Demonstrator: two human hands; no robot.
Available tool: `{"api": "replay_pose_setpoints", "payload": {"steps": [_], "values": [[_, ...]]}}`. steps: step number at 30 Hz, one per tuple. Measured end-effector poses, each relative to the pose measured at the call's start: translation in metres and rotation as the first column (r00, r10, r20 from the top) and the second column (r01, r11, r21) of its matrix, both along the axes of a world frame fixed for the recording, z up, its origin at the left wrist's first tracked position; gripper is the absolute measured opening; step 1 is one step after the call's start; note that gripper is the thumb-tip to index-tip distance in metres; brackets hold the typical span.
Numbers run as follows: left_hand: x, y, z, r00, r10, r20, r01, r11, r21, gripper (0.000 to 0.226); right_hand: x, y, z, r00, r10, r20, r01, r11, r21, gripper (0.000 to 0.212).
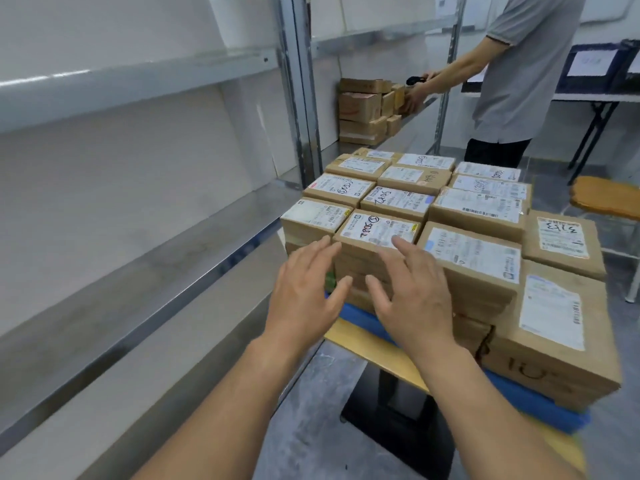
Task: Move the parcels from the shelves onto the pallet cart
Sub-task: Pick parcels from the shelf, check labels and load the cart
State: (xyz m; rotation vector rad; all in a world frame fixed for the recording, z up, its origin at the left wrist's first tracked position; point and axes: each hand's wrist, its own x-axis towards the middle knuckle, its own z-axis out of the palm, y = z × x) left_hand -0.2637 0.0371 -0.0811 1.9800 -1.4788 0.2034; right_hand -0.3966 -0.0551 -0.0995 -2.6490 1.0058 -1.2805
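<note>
Hovering L hand [304, 289] and R hand [412, 292] at near face of parcel stack on pallet cart [360, 318]. Holding fingers [322, 247] of both hands straight and spread apart, palms down, gripping nothing.

Bracketing front parcel [379, 232] btwn the two hands:
- Lying dead ahead of fingertips, top row, near-left part of stack.
- Showing long axis approx. crosswise, left to right; wide-angle foreshortening making this uncertain.
- R hand sitting nearer, index tip overlapping near edge of label. Touching vs. hovering: cannot tell.
- L hand lining up w/ left corner of same parcel, thumb pointing inward toward R thumb.

Reading this as end of a set-down, or a squaring-up of the stack edge (judgement only).

Locating remaining stock: shelf parcels [363, 109] sitting well apart from both hands, fwd beyond far end of cart, just beside second person [519, 81]. Expecting next pick to need a walk fwd along L side of cart, L hand being on shelf side.
</note>
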Motion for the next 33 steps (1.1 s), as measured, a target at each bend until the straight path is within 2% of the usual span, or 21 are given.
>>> {"api": "replay_pose_setpoints", "payload": {"steps": [7, 12, 17, 22, 33], "values": [[0.031, 0.092, -0.001, 0.966, 0.232, 0.111, -0.228, 0.972, -0.047, 0.055, 0.054, 0.070, 0.004, 0.978, 0.204, -0.046, -0.205, 0.979, -0.011, 0.044], [0.047, 0.184, -0.001, 0.904, 0.402, 0.144, -0.395, 0.915, -0.076, 0.054, 0.090, 0.140, 0.015, 0.938, 0.341, -0.054, -0.344, 0.938, -0.048, 0.043], [0.051, 0.291, -0.004, 0.821, 0.556, 0.133, -0.555, 0.830, -0.043, 0.055, 0.119, 0.233, 0.017, 0.887, 0.460, -0.045, -0.461, 0.880, -0.116, 0.037], [0.046, 0.395, -0.013, 0.724, 0.678, 0.125, -0.681, 0.732, -0.027, 0.057, 0.138, 0.331, 0.014, 0.803, 0.595, -0.036, -0.594, 0.792, -0.143, 0.040], [0.027, 0.571, -0.019, 0.527, 0.845, 0.089, -0.844, 0.532, -0.062, 0.061, 0.154, 0.506, 0.010, 0.656, 0.752, -0.059, -0.751, 0.643, -0.153, 0.042]]}}
